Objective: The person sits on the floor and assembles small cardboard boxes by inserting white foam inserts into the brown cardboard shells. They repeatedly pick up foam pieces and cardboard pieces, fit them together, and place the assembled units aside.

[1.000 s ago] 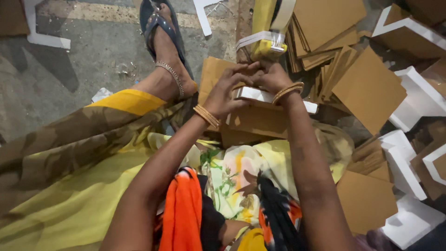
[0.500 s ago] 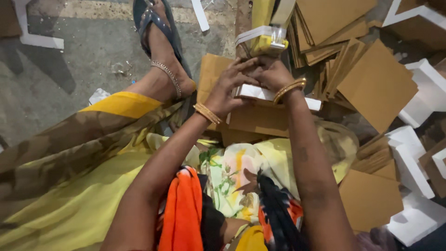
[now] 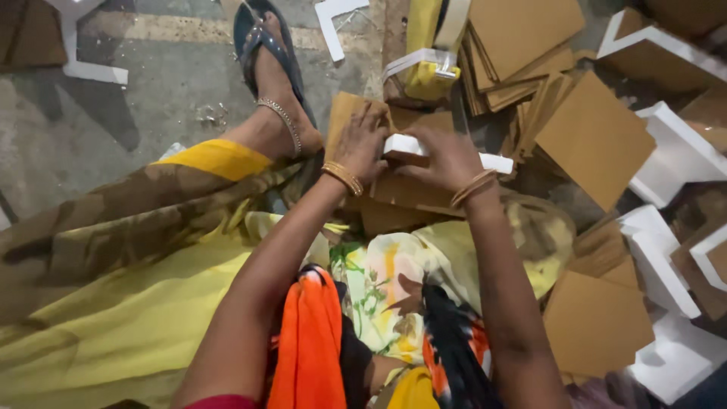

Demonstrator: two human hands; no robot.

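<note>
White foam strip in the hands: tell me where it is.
Head view, centre top: the white foam strip lies across a brown cardboard piece on the lap, held between left hand and right hand.

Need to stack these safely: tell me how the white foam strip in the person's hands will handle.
The white foam strip probably weighs little, since fingertips of left hand and right hand carry it. It looks stiff, spanning unbent. Likely brittle, judging by its thin section.

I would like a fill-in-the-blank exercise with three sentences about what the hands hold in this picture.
1. Both hands hold a white strip against a ____ cardboard piece.
2. The left hand wears ____ bangles at the wrist.
3. The foot wears a dark ____.

Missing words: brown; gold; sandal
</note>
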